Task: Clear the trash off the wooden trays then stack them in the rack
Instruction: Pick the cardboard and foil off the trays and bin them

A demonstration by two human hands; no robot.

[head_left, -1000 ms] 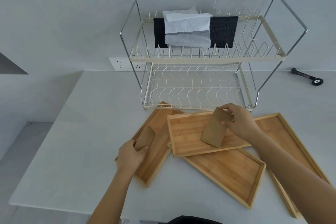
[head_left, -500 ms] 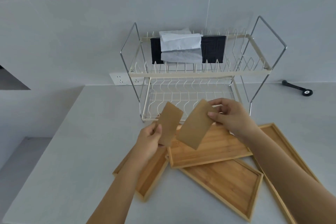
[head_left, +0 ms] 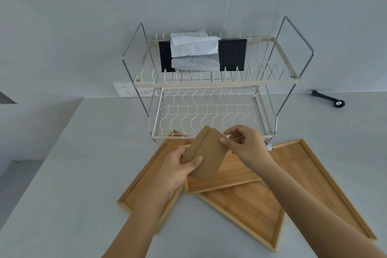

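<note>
Several empty wooden trays (head_left: pixel 247 201) lie overlapping on the white counter in front of a two-tier wire dish rack (head_left: pixel 209 109). My left hand (head_left: pixel 178 172) and my right hand (head_left: pixel 247 148) hold two brown paper pieces (head_left: pixel 209 157) together above the trays. The pieces overlap, one slightly behind the other. My left hand pinches their lower left edge; my right hand pinches the upper right corner. The rack's lower tier holds nothing.
A black tissue box (head_left: pixel 230 54) with white tissue (head_left: pixel 194 48) sits on the rack's upper tier. A black tool (head_left: pixel 326 98) lies on the counter at the far right. A wall socket (head_left: pixel 134 90) is left of the rack. The counter edge drops off at the left.
Each hand lifted a brown paper piece off a tray, then brought the two pieces together; they now overlap between both hands. The view has tilted up.
</note>
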